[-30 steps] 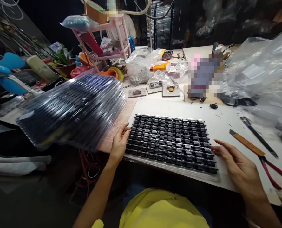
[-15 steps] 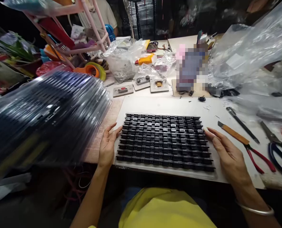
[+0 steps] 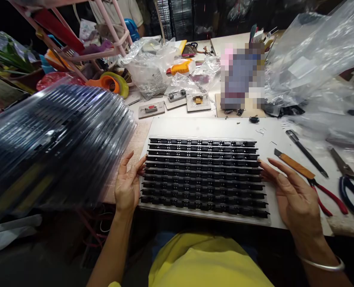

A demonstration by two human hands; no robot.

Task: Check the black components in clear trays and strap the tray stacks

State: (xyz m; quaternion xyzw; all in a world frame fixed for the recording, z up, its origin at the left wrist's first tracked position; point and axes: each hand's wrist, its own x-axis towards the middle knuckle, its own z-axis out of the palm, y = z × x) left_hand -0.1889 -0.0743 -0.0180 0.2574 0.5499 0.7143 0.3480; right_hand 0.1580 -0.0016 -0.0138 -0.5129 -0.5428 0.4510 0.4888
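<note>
A clear plastic tray (image 3: 205, 219) carries several straight rows of small black plastic parts (image 3: 203, 175). It is over the front of a white board (image 3: 177, 125), close to my body. My left hand (image 3: 127, 183) holds the tray's left edge, its thumb and fingertips at the side and the other fingers loosely spread. At the opposite edge, my right hand (image 3: 293, 191) grips with fingertips partly hidden behind the rim; its thumb lies along the forefinger. Whether the tray's underside touches the board, I cannot tell.
Stacked clear trays of dark parts (image 3: 60, 147) rise at left. To the right lie a cutter knife (image 3: 294, 163), a black pen (image 3: 306, 153), red-handled pliers (image 3: 329, 197) and scissors (image 3: 351, 185). Small fixtures (image 3: 151, 109) and plastic bags (image 3: 308, 71) are farther back.
The tray's far edge looks wider and its rows show at a slightly different angle, so it has tilted or shifted a little. Both hands stay at its sides. The view has moved slightly.
</note>
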